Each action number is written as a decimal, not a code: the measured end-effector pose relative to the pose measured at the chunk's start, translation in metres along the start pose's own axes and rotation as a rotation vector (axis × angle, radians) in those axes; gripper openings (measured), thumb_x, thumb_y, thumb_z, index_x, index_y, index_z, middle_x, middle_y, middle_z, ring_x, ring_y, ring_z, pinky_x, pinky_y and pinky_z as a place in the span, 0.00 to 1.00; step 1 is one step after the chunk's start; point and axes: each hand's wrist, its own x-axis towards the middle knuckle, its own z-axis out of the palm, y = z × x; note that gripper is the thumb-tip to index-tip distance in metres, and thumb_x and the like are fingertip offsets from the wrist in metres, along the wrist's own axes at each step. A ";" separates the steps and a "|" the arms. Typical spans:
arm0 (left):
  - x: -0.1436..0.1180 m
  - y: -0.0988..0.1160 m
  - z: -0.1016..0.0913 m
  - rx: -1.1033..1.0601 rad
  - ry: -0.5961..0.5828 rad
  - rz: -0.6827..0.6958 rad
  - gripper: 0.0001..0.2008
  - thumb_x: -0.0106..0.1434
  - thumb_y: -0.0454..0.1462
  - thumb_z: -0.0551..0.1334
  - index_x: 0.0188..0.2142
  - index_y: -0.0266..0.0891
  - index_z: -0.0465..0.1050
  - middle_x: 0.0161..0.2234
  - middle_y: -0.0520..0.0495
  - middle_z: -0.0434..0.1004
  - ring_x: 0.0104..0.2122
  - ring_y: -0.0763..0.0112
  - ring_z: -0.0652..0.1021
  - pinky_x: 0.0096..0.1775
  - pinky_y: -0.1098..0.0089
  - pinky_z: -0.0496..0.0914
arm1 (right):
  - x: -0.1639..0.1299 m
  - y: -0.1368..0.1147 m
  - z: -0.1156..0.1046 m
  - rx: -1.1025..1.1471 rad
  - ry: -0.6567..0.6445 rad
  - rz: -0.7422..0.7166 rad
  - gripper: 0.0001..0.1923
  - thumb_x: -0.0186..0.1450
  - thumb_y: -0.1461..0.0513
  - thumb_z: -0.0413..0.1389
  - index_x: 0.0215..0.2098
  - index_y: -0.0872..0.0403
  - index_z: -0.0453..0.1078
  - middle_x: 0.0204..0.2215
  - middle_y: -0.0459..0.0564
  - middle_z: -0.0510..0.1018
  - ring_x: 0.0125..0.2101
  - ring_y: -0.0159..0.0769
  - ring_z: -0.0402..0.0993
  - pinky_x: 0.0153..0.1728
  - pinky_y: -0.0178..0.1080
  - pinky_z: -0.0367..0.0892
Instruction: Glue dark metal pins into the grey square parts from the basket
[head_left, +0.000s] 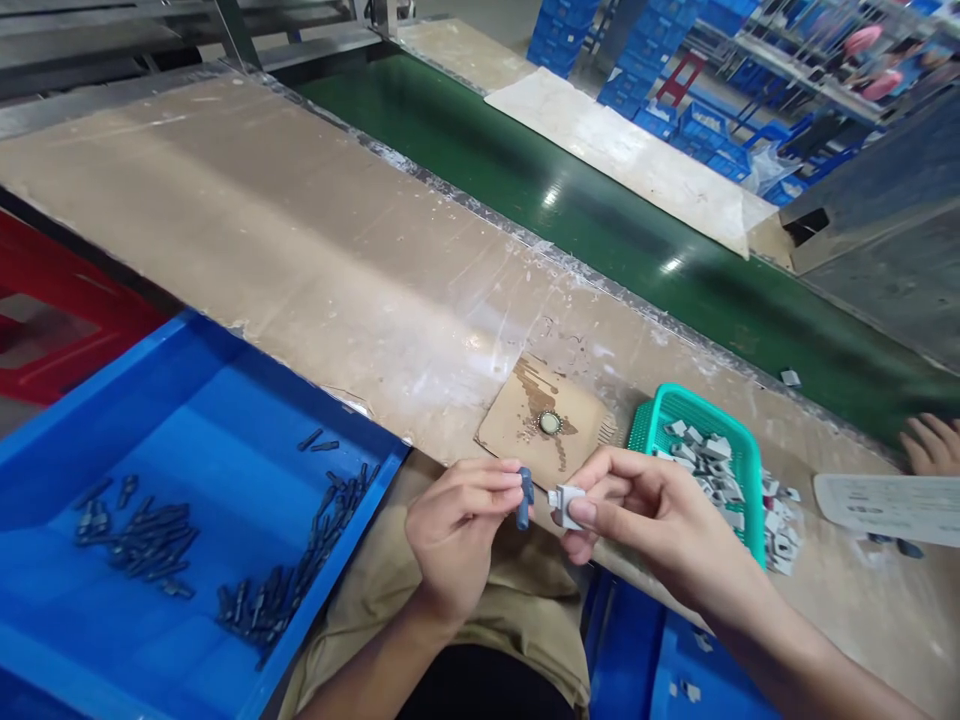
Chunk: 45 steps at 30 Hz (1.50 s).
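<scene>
Head-camera view: a small dark blue-grey pin (523,497) is pinched upright between the thumb and curled fingertips of the left hand (457,535), while a small white plastic clip (566,506) is gripped between the thumb and forefinger of the right hand (645,515). Both hands are closed on their parts, with the remaining fingers folded in. The pin and the clip are held just beside each other, a narrow gap showing between them, above the near edge of a worn brown workbench (300,240) and over the person's lap.

A blue bin (225,400) is seen at the left, with many more dark pins (150,540) scattered in loose heaps across its floor. A small teal basket (675,405) is set on the bench just behind the right hand, filled with white clips; more of them are spilled on the bench beside it. A square of brown card (510,425) with a round metal cap (550,423) on it lies on the bench between the hands and the basket.

A green conveyor belt (525,190) is run along the far side of the bench. Fingers of another person's hand (934,445) are seen at the right edge, near a white printed sheet (892,505). Stacked blue crates (675,90) are visible in the background.
</scene>
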 end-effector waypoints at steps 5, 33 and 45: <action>-0.003 -0.001 -0.003 0.125 -0.081 0.380 0.11 0.53 0.21 0.65 0.33 0.36 0.76 0.34 0.49 0.79 0.38 0.63 0.78 0.36 0.64 0.78 | -0.002 0.003 -0.002 0.095 -0.058 0.045 0.09 0.58 0.61 0.63 0.31 0.58 0.70 0.23 0.51 0.79 0.23 0.34 0.77 0.28 0.35 0.73; 0.021 0.004 0.016 -0.626 -0.054 -1.156 0.12 0.42 0.34 0.75 0.25 0.33 0.75 0.26 0.48 0.78 0.28 0.75 0.78 0.35 0.78 0.74 | -0.010 0.005 -0.011 -0.453 0.352 -0.434 0.09 0.59 0.60 0.62 0.38 0.52 0.74 0.31 0.49 0.80 0.29 0.35 0.77 0.32 0.35 0.75; 0.024 0.005 0.019 -0.185 -0.155 -0.981 0.14 0.35 0.36 0.77 0.21 0.34 0.77 0.22 0.47 0.78 0.25 0.71 0.77 0.29 0.78 0.72 | -0.002 0.007 -0.014 -0.532 0.169 -0.297 0.07 0.60 0.60 0.61 0.37 0.51 0.75 0.32 0.48 0.81 0.32 0.38 0.78 0.33 0.34 0.74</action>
